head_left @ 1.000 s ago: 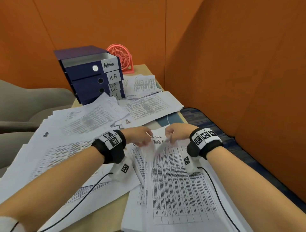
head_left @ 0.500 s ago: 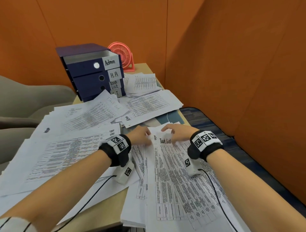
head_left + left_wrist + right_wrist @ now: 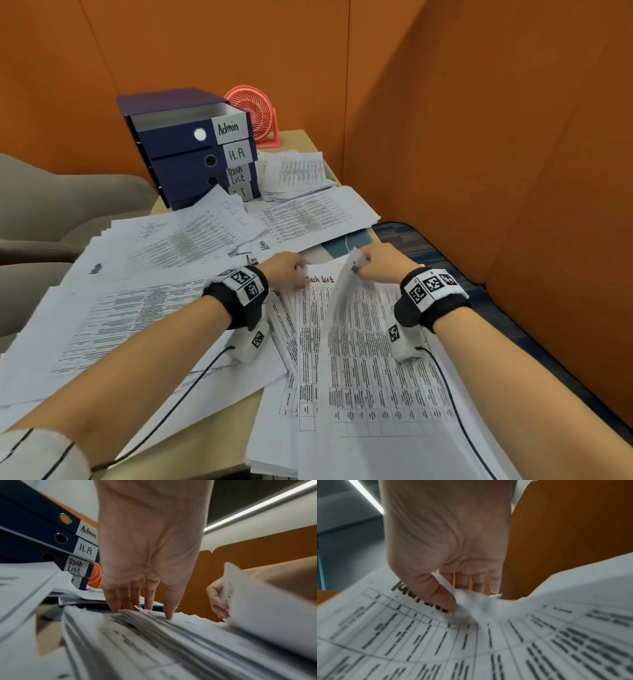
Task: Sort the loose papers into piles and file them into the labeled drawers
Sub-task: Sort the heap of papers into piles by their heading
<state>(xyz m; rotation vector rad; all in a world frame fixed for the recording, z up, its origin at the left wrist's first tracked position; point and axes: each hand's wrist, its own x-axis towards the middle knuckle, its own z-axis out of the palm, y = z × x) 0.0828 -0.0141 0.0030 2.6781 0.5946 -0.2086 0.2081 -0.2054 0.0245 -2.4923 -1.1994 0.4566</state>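
The right hand (image 3: 383,262) is pinching the top sheet (image 3: 346,294) while the left hand (image 3: 286,270) is pressing flat fingers (image 3: 169,609) on the pile (image 3: 359,394); a fast pull could be tearing or dragging more sheets.

navy drawers (image 3: 178,150), coral fan (image 3: 255,114), orange partition walls (image 3: 479,120), white black-printed papers (image 3: 370,377)

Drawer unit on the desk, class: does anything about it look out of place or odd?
Yes. On the drawer unit, the top Admin drawer is pulled out, while the H.R drawer below looks closed. Loose papers lie against its base, partly hiding the lowest label.
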